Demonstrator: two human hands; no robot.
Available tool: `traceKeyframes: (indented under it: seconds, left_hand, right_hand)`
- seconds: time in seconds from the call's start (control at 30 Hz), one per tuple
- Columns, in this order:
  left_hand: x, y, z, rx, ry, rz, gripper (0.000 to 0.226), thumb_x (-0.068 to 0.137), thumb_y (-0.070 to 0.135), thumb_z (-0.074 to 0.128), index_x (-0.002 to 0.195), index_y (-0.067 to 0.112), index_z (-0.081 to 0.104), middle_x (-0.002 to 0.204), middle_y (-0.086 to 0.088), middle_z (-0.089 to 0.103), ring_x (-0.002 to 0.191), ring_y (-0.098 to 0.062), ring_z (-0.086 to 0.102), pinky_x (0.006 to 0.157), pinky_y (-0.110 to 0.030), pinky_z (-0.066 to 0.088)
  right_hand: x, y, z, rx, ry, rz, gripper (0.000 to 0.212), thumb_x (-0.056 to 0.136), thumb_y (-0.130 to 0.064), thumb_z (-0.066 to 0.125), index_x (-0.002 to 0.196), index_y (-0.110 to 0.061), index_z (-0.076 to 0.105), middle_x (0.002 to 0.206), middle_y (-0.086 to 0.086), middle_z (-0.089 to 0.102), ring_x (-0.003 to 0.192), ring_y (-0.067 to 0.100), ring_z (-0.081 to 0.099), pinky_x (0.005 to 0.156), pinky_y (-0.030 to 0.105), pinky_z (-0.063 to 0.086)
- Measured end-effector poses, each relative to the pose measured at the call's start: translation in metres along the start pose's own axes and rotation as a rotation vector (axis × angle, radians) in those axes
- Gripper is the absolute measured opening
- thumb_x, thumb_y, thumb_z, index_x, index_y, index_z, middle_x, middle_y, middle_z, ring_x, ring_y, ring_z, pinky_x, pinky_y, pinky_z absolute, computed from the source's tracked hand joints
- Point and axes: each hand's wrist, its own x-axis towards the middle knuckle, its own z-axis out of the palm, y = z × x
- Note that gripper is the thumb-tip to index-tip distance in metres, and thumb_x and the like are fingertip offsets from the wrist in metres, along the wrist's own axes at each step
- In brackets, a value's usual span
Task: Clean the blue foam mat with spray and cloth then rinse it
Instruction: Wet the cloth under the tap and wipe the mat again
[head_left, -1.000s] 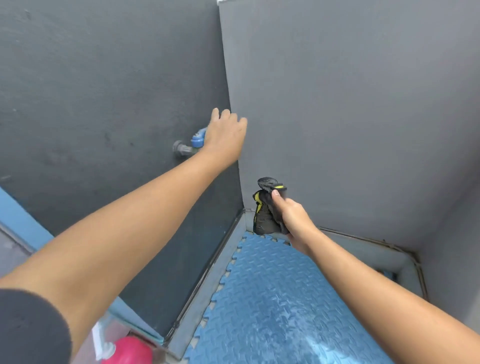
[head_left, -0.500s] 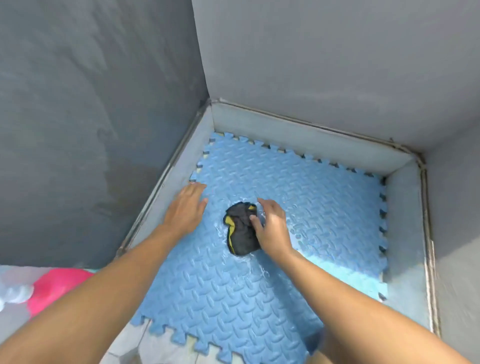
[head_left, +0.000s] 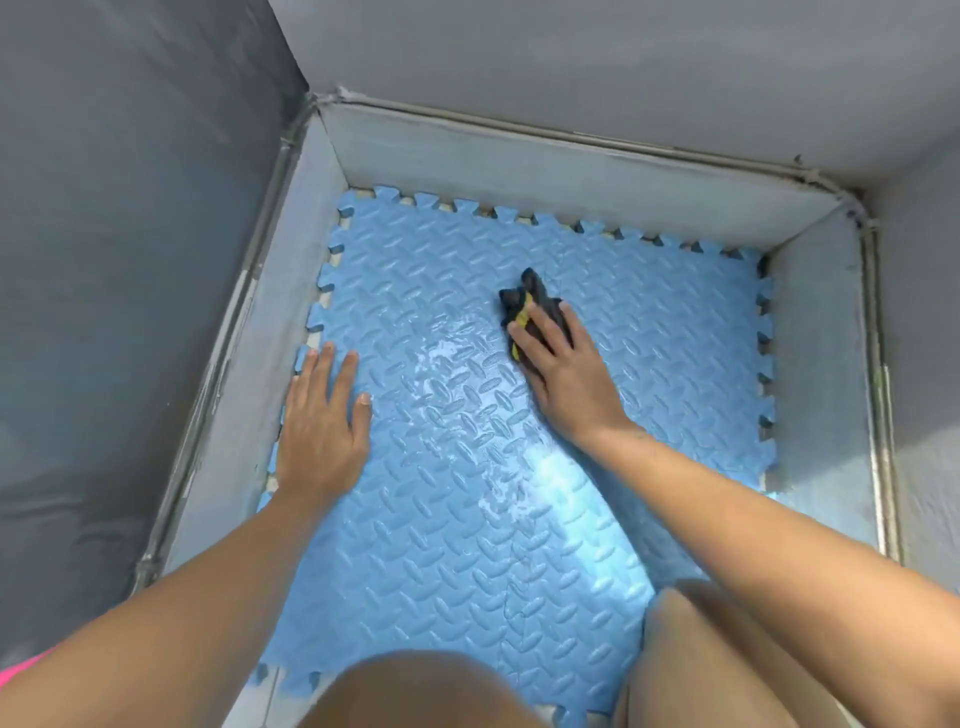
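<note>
Blue foam mat (head_left: 467, 545) laid flat in a grey walled corner basin (head_left: 810, 332); dark cloth (head_left: 530, 306) pressed on it.

The mat is seen to fill the basin floor, its toothed edges near the low walls; a wet, glossy patch is noted across its middle. The right hand (head_left: 566, 374) is laid over the black-and-yellow cloth on the far centre-right of the mat, fingers spread and pressing, not curled. The left hand (head_left: 322, 431) is placed flat, palm down, grip open, at the mat's left edge. Bare knees are seen at the near edge.
</note>
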Motion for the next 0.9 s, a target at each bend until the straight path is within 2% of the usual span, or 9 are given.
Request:
traceKeyframes:
  seconds: [0.13, 0.23, 0.3, 0.33, 0.43, 0.57, 0.7, 0.83, 0.9]
  left_hand:
    - [0.0, -0.001, 0.0, -0.016, 0.012, -0.002, 0.059, 0.105, 0.037, 0.034, 0.16, 0.015, 0.036, 0.172, -0.006, 0.021, 0.161, -0.025, 0.013, 0.13, -0.046, 0.013]
    - [0.0, -0.001, 0.0, -0.02, 0.021, -0.004, 0.06, 0.105, 0.038, 0.035, 0.16, 0.014, 0.038, 0.172, -0.007, 0.022, 0.16, -0.026, 0.014, 0.13, -0.046, 0.013]
    - [0.001, -0.001, 0.0, -0.015, 0.027, -0.002, 0.06, 0.104, 0.038, 0.035, 0.159, 0.014, 0.039, 0.171, -0.008, 0.023, 0.16, -0.026, 0.015, 0.13, -0.045, 0.013]
    - [0.001, -0.001, 0.001, -0.012, 0.029, 0.0, 0.06, 0.105, 0.039, 0.034, 0.159, 0.014, 0.039, 0.171, -0.008, 0.023, 0.16, -0.026, 0.015, 0.13, -0.045, 0.013]
    - [0.001, -0.002, 0.002, -0.012, 0.041, -0.002, 0.06, 0.104, 0.039, 0.034, 0.159, 0.014, 0.039, 0.171, -0.008, 0.024, 0.16, -0.026, 0.015, 0.13, -0.046, 0.014]
    - [0.001, -0.003, 0.003, -0.007, 0.052, 0.004, 0.06, 0.104, 0.038, 0.035, 0.158, 0.013, 0.04, 0.171, -0.009, 0.025, 0.16, -0.027, 0.018, 0.129, -0.049, 0.017]
    - [0.001, -0.002, 0.003, 0.0, 0.083, 0.031, 0.059, 0.104, 0.037, 0.037, 0.156, 0.011, 0.044, 0.168, -0.012, 0.03, 0.158, -0.03, 0.022, 0.128, -0.048, 0.02]
    - [0.003, -0.004, 0.004, 0.001, 0.096, 0.028, 0.058, 0.103, 0.035, 0.039, 0.154, 0.01, 0.046, 0.168, -0.012, 0.032, 0.158, -0.03, 0.023, 0.127, -0.048, 0.022]
    - [0.002, -0.004, 0.004, 0.002, 0.098, 0.027, 0.057, 0.103, 0.035, 0.04, 0.154, 0.01, 0.047, 0.168, -0.012, 0.032, 0.158, -0.03, 0.024, 0.126, -0.048, 0.023]
  right_hand:
    - [-0.001, 0.101, -0.045, 0.014, 0.116, 0.448, 0.053, 0.101, -0.008, 0.052, 0.152, -0.016, 0.046, 0.159, 0.02, 0.036, 0.135, 0.048, 0.038, 0.114, 0.056, 0.036]
    - [-0.01, 0.139, -0.076, 0.107, 0.236, 0.775, 0.056, 0.097, -0.002, 0.055, 0.151, -0.007, 0.045, 0.139, 0.028, 0.047, 0.123, 0.044, 0.048, 0.11, 0.039, 0.036]
    - [-0.005, 0.136, -0.086, 0.215, 0.289, 0.938, 0.058, 0.095, -0.002, 0.06, 0.151, -0.003, 0.044, 0.14, 0.025, 0.048, 0.129, 0.039, 0.049, 0.111, 0.031, 0.032]
    - [0.0, 0.128, -0.086, 0.245, 0.31, 0.957, 0.057, 0.094, -0.003, 0.062, 0.149, -0.003, 0.045, 0.142, 0.024, 0.049, 0.132, 0.037, 0.048, 0.11, 0.027, 0.031]
    - [0.03, 0.087, -0.07, 0.32, 0.317, 0.823, 0.051, 0.09, 0.001, 0.062, 0.14, -0.006, 0.056, 0.135, 0.02, 0.052, 0.124, 0.031, 0.051, 0.101, 0.015, 0.03]
    - [0.096, -0.008, -0.023, 0.398, 0.184, 0.527, 0.054, 0.083, 0.011, 0.058, 0.134, -0.004, 0.063, 0.129, 0.019, 0.055, 0.121, 0.035, 0.051, 0.108, 0.031, 0.036]
    - [0.147, -0.114, 0.016, 0.409, 0.004, 0.253, 0.061, 0.084, 0.01, 0.058, 0.143, -0.007, 0.056, 0.132, 0.015, 0.057, 0.119, 0.033, 0.048, 0.098, 0.046, 0.048]
    - [0.163, -0.165, 0.033, 0.275, -0.21, -0.059, 0.082, 0.085, 0.002, 0.062, 0.159, -0.012, 0.03, 0.151, 0.008, 0.047, 0.126, 0.03, 0.045, 0.096, 0.042, 0.046]
    - [0.163, -0.155, 0.036, 0.201, -0.197, -0.099, 0.078, 0.083, -0.006, 0.072, 0.154, -0.011, 0.04, 0.152, 0.011, 0.045, 0.127, 0.032, 0.045, 0.096, 0.046, 0.047]
